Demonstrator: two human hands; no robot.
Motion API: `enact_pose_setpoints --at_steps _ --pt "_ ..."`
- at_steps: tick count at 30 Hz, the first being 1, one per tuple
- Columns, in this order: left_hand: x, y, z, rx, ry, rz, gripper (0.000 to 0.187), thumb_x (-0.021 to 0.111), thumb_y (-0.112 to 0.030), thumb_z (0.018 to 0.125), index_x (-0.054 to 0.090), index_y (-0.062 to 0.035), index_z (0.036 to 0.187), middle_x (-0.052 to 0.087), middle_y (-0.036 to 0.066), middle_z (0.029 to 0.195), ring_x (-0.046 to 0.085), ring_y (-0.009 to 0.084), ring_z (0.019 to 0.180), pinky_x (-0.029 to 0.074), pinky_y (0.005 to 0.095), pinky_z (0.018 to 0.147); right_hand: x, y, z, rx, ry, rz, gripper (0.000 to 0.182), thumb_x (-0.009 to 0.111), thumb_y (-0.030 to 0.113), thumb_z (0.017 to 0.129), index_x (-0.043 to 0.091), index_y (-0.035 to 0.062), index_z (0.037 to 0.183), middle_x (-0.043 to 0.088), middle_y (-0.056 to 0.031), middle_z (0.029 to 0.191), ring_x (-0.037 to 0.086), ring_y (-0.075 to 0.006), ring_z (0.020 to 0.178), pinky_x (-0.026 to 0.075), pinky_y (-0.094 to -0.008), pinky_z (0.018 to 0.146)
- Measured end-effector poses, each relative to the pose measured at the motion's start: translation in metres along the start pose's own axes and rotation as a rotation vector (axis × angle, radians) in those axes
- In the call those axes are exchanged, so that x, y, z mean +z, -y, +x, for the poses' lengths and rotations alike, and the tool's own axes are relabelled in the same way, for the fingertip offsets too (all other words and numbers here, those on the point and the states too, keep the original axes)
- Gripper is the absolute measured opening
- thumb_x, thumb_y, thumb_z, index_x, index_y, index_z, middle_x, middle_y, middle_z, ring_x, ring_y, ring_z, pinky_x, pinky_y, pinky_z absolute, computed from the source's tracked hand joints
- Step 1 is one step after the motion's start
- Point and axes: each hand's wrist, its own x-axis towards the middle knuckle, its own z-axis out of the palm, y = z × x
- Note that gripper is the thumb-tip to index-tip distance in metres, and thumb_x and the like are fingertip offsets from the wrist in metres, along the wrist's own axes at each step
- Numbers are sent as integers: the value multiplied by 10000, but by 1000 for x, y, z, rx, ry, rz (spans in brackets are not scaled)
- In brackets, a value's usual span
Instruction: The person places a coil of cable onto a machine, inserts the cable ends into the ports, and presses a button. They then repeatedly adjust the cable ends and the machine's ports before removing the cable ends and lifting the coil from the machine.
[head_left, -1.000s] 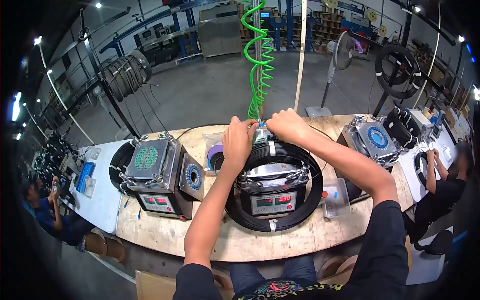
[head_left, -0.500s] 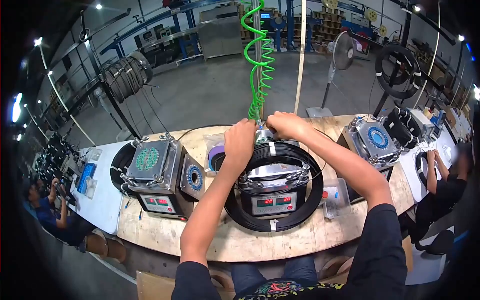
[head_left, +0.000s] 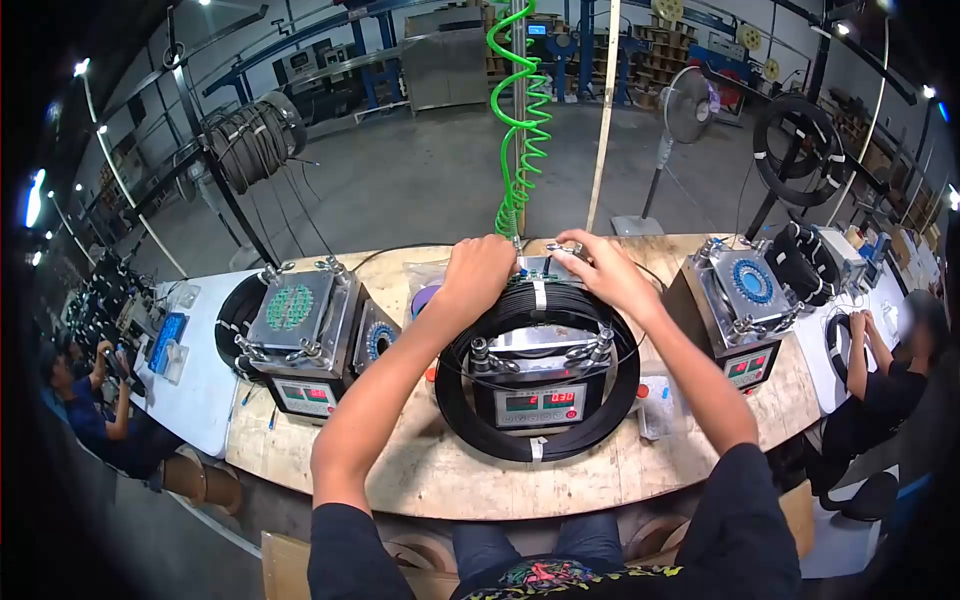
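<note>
In front of me stands a metal-topped machine with a red digital display (head_left: 541, 402). A coil of black cable (head_left: 460, 418), bound with white tape, hangs around it. My left hand (head_left: 478, 272) is curled closed at the machine's far side, beside the lower end of a green spiral hose (head_left: 512, 190); what its fingers hold is hidden. Over the far right of the machine top, my right hand (head_left: 612, 275) has thumb and fingers apart, close to a metal clamp knob (head_left: 562, 249). Green connector pieces show faintly between the hands.
Similar machines stand at left (head_left: 300, 330) and right (head_left: 742, 290) on the wooden table (head_left: 450, 490). A clear plastic box (head_left: 657, 408) lies right of the coil. Co-workers sit at far left (head_left: 95, 420) and far right (head_left: 885, 380). A fan (head_left: 688, 108) stands behind.
My right hand has loosened from a closed grip, its fingers now spread. My left hand remains closed near the hose end. The numbers on the middle display have changed.
</note>
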Motion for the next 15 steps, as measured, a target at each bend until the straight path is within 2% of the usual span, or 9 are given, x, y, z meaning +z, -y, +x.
enact_pose_setpoints --at_steps 1,2,5,6,9,15 --pt "-1 0 3 16 24 -2 198 744 -201 906 761 -19 829 710 171 857 718 380 831 554 499 739 1 1 -13 16 -85 42 398 680 306 1025 656 50 1328 746 -186 945 720 -256 793 548 -373 745" --pt "-2 -1 5 15 42 13 206 748 -204 899 756 -15 818 714 184 858 722 384 835 557 502 738 7 -7 -21 3 -157 49 350 658 291 1029 673 64 1296 754 -224 985 747 -341 912 556 -429 838" --pt "-12 -7 10 31 83 58 226 758 -214 880 741 -6 792 725 214 859 732 393 840 564 509 735 7 13 -47 122 -193 139 324 648 254 1036 676 70 1300 750 -209 936 739 -326 847 547 -414 784" --pt "-11 -8 13 50 83 76 229 761 -216 876 738 -6 788 726 216 857 734 395 837 566 511 734 10 11 -50 98 -205 137 302 641 222 1037 679 70 1295 734 -220 896 720 -351 789 535 -407 749" --pt "-11 -7 18 91 75 119 215 766 -214 866 738 -12 797 734 211 858 743 394 836 572 510 727 11 12 -55 63 -237 73 287 644 202 1033 686 60 1279 715 -237 857 712 -372 765 537 -405 738" --pt "-16 -3 31 138 140 141 200 777 -212 843 739 -16 828 738 199 863 749 393 850 581 505 715 8 6 -49 85 -188 141 279 644 193 1034 693 33 1257 714 -232 834 719 -344 743 539 -403 720"
